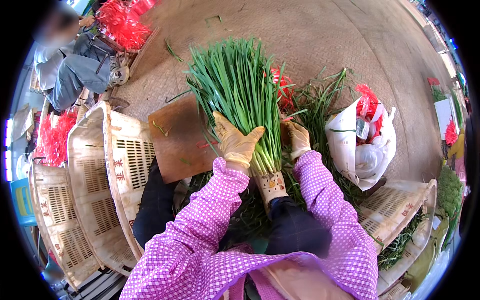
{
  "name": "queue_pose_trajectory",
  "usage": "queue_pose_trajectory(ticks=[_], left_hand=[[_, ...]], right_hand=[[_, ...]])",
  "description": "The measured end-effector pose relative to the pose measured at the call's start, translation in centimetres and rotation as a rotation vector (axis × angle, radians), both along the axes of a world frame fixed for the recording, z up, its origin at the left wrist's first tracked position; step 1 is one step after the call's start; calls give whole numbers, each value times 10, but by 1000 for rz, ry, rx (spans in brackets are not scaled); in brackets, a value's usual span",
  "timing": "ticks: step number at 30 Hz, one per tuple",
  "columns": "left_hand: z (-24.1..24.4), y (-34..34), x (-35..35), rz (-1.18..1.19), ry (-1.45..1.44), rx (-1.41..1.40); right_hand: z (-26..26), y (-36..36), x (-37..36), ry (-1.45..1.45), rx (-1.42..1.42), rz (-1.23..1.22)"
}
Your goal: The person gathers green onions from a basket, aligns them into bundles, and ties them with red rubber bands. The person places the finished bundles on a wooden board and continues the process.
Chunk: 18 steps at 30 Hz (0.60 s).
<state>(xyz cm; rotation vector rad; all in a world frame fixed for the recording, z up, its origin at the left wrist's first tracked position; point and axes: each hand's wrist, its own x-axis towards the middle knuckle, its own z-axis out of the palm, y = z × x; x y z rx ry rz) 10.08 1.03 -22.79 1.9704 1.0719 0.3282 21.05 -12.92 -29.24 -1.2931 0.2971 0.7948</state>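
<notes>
A thick bunch of green garlic chives (234, 86) lies before me, leaf tips away and pale stems towards my body. My left hand (236, 140), in a yellowish glove, holds the bunch from above near the stems, thumb and fingers spread across it. Close against the bunch's right side is my right hand (298, 137), also gloved. Its fingers are bent and partly hidden, near a bit of red strip (287, 119); whether it grips something cannot be told. Under the bunch and to its left shows a brown board (180, 146), with a red tie (206, 143) on it.
Plastic crates (129, 157) stand at left; another crate (393, 210) holding greens is at right. Loose leaves (322, 97) and a white bag (343, 150) lie right of the bunch. My clog (272, 187) is below the stems. Another person (80, 71) sits upper left.
</notes>
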Motion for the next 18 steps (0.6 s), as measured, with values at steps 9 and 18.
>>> queue_pose_trajectory(ticks=[9, 18], left_hand=[[-3, 1, -1, 19, -47, -4], [-7, 3, -5, 62, -153, -39]], right_hand=[[-17, 25, 5, 6, 225, -276], [-20, -1, -35, -232, 150, -339]])
